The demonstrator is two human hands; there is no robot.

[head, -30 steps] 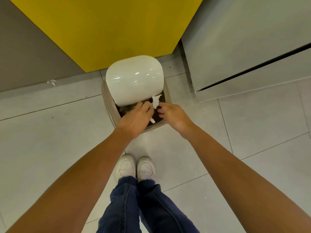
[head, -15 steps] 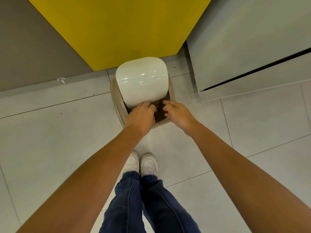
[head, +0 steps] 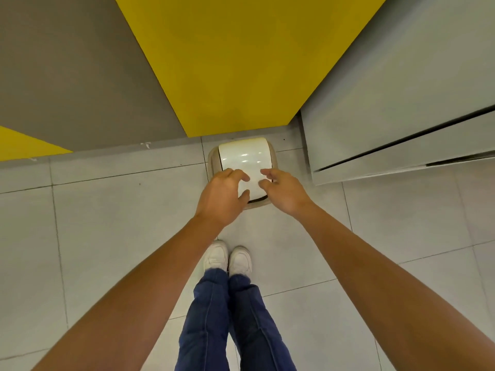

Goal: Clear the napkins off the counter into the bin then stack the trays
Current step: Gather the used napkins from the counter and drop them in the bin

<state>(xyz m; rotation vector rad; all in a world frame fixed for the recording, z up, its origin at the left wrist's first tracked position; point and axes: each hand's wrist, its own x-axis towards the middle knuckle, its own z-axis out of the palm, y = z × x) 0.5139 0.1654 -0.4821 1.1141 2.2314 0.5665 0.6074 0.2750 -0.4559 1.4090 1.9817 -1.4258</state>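
From the head camera, looking down, there is one small round beige plastic bin [head: 212, 159] standing on the pale grey tiled floor [head: 107, 223]. On top of the bin sits one shiny white curved lid [head: 245, 158], lying flat, with a thin dark gap showing at its near edge. Two bare hands reach out over the near half of the lid. The left hand [head: 222, 196] has its fingers spread and a little bent, and it holds nothing. The right hand [head: 284, 192] is beside it, fingers loose and apart, and it holds nothing too. I cannot tell if the fingertips touch the lid. Behind the bin stands one big yellow flat panel [head: 241, 62], and a grey wall [head: 67, 76] is to the left of that. To the right of the bin is one light grey cabinet [head: 401, 103] with a dark slot. In front of the bin are two white shoes [head: 227, 259] side by side under two blue jean legs [head: 230, 317]. One tiny white scrap [head: 146, 144] lies on the floor to the left of the bin.
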